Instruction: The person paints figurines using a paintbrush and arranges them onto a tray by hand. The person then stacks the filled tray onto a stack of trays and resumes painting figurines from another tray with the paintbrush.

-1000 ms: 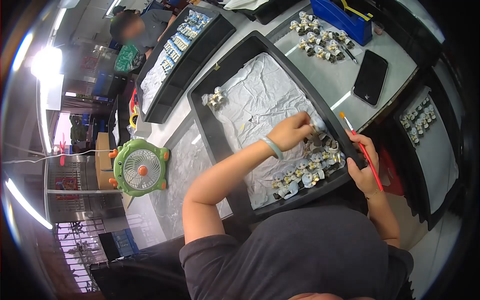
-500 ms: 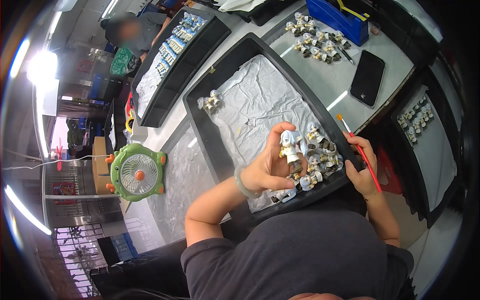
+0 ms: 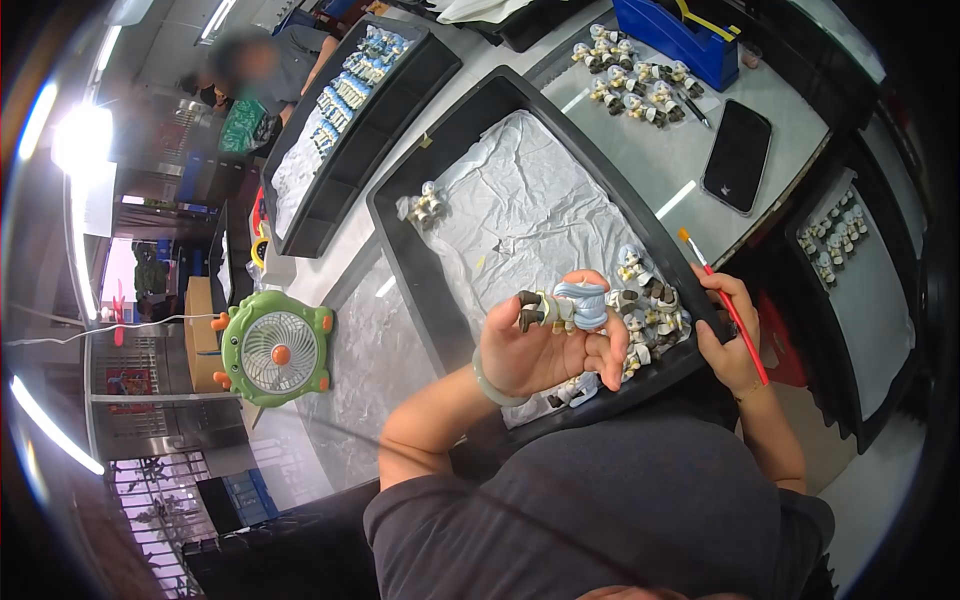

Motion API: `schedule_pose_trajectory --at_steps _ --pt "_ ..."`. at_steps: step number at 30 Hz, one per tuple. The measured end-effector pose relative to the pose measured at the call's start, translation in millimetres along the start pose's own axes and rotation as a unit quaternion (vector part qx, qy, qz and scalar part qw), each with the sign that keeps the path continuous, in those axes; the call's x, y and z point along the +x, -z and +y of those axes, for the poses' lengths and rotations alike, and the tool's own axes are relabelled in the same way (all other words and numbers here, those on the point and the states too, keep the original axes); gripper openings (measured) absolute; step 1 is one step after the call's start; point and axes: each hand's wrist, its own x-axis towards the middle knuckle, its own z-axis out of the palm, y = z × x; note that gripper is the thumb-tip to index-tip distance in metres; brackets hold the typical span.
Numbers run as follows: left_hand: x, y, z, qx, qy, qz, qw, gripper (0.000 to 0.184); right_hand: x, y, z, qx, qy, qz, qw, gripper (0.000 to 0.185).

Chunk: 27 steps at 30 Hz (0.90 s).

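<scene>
Here's the big black tray (image 3: 410,262) under the left hand (image 3: 545,350), its crumpled white paper (image 3: 510,190) stretching away past those fingers, and a cluster of figurines (image 3: 655,300) bunched between the two hands! Over at the tray's edge, the right hand (image 3: 725,355) grips a slim red brush (image 3: 738,322), while the left, palm up, holds one blue-haired figurine (image 3: 580,307) sideways above the tray.

Grey table (image 3: 640,170): paper-lined black tray (image 3: 470,118), second tray (image 3: 385,135) alongside, green fan (image 3: 280,350), phone (image 3: 738,157), blue tape dispenser (image 3: 675,40), figurine cluster (image 3: 660,97).
</scene>
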Motion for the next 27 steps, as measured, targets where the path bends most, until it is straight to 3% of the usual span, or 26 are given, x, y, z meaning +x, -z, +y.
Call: schedule_pose_trajectory --at_steps 5,9,11,13,17,20,23,26,27 --pt "1 -2 3 -0.034 -0.004 -0.055 0.998 0.071 0 0 -3 -0.001 -0.024 -0.004 1.0 0.044" --pt "-5 -15 5 0.144 -0.03 0.084 0.986 0.087 1 0 1 -0.021 0.013 -0.002 1.0 0.044" --pt "-7 -8 2 0.426 -0.091 0.078 0.897 0.082 1 1 -2 -0.02 0.006 -0.006 1.0 0.044" --pt "-3 -7 4 0.656 -0.168 0.065 0.733 0.075 1 1 -2 -0.015 0.006 -0.005 1.0 0.044" --pt "-4 -12 2 0.713 -0.152 0.123 0.674 0.073 0 1 0 -0.017 0.004 -0.009 1.0 0.043" --pt "-5 -14 4 0.777 -0.133 0.156 0.596 0.069 -1 -1 3 0.0 -0.004 -0.006 1.0 0.044" --pt "-5 -19 11 0.818 -0.101 0.133 0.55 0.069 -1 -2 3 0.011 -0.011 0.002 1.0 0.044" --pt "-8 -22 14 0.827 -0.032 0.147 0.541 0.067 -1 0 4 -0.017 0.005 -0.005 1.0 0.045" --pt "-9 -18 15 0.791 -0.036 0.133 0.596 0.069 -1 0 4 -0.011 -0.004 -0.005 1.0 0.045"
